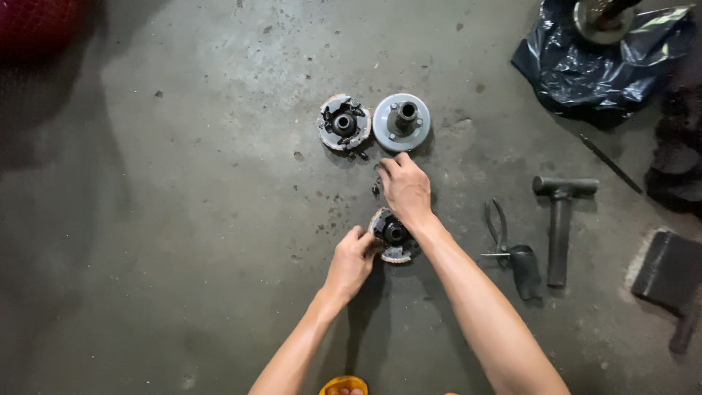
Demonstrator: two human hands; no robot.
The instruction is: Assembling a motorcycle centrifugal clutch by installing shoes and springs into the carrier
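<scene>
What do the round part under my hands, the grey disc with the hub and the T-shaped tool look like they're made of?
Round part, touched by left hand: likely dark greasy metal, with a pale worn rim. Grey disc: probably cast metal, matte light grey, smooth face. T-shaped tool: looks like dull dark steel; right hand reaches elsewhere.

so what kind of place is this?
Probably a repair workshop floor. Stained bare concrete floor, three greasy round metal clutch-like assemblies laid out, and dark pliers beside a black T-shaped metal tool. Left hand grips the nearest one.
</scene>
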